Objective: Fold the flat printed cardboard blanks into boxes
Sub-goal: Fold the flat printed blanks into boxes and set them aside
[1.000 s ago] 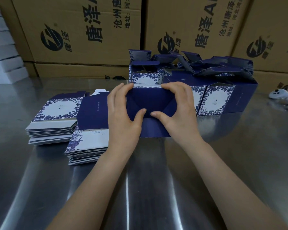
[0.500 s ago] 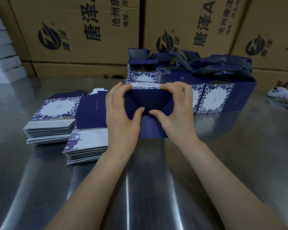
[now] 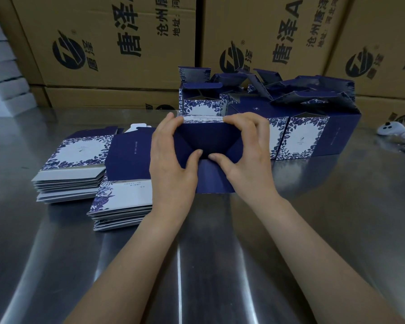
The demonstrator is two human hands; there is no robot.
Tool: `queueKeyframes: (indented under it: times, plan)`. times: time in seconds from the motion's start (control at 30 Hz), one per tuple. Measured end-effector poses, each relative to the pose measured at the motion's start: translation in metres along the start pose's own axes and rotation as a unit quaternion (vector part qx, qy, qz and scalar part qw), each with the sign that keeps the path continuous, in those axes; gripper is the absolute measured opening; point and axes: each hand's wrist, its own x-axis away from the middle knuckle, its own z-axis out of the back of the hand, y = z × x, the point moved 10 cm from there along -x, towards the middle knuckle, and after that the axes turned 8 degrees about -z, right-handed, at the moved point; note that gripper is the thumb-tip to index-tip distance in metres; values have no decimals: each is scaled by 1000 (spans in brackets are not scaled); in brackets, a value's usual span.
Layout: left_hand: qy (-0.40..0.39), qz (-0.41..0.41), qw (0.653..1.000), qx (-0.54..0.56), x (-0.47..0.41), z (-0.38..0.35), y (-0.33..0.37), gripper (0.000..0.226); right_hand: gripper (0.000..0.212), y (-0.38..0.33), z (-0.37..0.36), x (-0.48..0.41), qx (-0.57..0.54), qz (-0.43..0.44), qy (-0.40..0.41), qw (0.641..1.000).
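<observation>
A dark blue box (image 3: 207,139) lies on its side at the table's middle, its bottom flaps facing me. My left hand (image 3: 171,164) grips its left side, fingers over the top edge and thumb pressing the flaps at the centre. My right hand (image 3: 246,155) grips the right side the same way, its thumb tip meeting the left thumb. One blue flap (image 3: 214,178) sticks out flat toward me between the hands. Two stacks of flat printed blanks (image 3: 73,169) (image 3: 124,202) lie to the left.
Several folded blue-and-white boxes (image 3: 297,136) with open top flaps stand just behind the hands. Large brown cartons (image 3: 117,54) wall off the back. A white controller (image 3: 398,134) lies at the right edge of the steel table (image 3: 197,265). White boxes (image 3: 2,73) are stacked far left.
Both thumbs have moved closer together on the bottom flaps, pushing them inward. The box and hands stay in the same place.
</observation>
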Motion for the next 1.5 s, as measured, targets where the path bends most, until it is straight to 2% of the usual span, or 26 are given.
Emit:
queueKeyframes:
  times: [0.37,0.6,0.8,0.9,1.17,1.33,1.5]
  plan:
    - [-28,-28,999,-23,-3,-3,4,69,65,4,-3,0,-11,-9,-17,1000]
    - [-66,-20,997,-24,-2,-9,-1,71,60,10,-5,-1,17,-15,-15,1000]
    - [-46,-24,998,-18,-1,-7,0,75,56,9,-3,0,33,-16,7,999]
    - [-40,16,999,26,-1,-6,-7,80,57,10,-1,-1,15,-28,0,999]
    - [-74,69,988,118,-1,-12,-4,51,57,22,10,-6,-104,-82,-8,991]
    - [-99,88,967,219,-1,-19,-2,51,58,21,4,-4,-121,-91,-30,988]
    - [-143,29,974,172,5,-29,12,56,61,27,0,-5,-132,-137,-47,981]
